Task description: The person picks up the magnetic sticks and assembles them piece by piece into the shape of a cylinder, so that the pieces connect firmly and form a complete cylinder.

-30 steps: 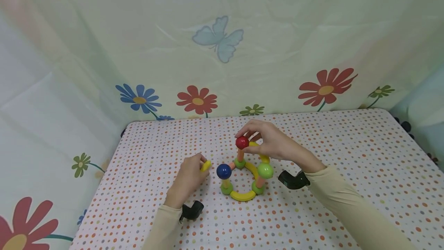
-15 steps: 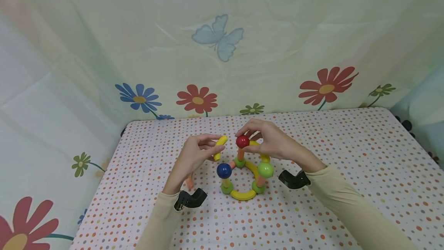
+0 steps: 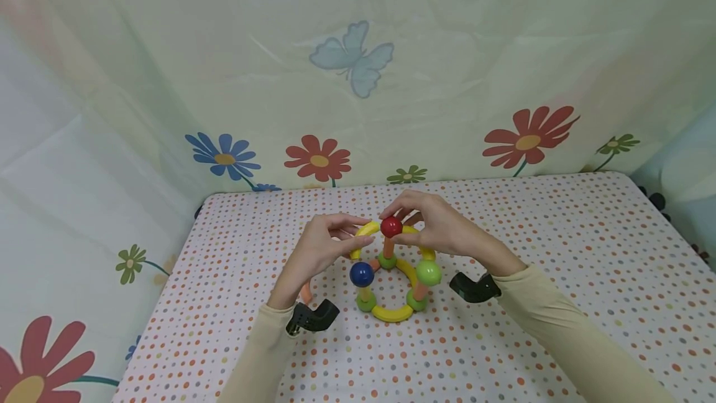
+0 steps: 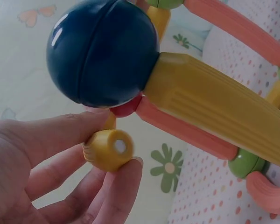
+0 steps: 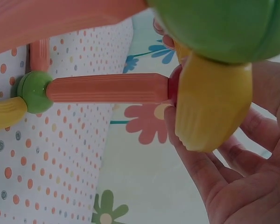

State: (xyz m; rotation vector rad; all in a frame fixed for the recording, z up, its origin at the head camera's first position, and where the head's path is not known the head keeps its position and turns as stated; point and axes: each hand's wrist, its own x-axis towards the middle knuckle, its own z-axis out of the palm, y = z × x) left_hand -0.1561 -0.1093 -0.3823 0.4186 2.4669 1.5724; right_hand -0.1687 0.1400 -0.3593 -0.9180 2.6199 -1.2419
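A magnetic-stick toy frame stands between my hands: a lower ring with yellow curved sticks and green balls, and upright sticks topped by a blue ball, a light green ball and a red ball. My right hand pinches the red ball. From there an upper yellow curved stick runs to the light green ball. With thumb and fingers, my left hand holds another yellow curved stick, its far end at the red ball. Its near end, with a pale round tip, hangs apart from the blue ball.
A loose orange stick lies by my left wrist, partly hidden. Dotted cloth covers the table. A flowered curtain hangs behind the far edge.
My left hand has lifted the yellow curved stick from left of the frame, up and to the right, to the red ball. The orange stick came into view. My right hand has stayed put.
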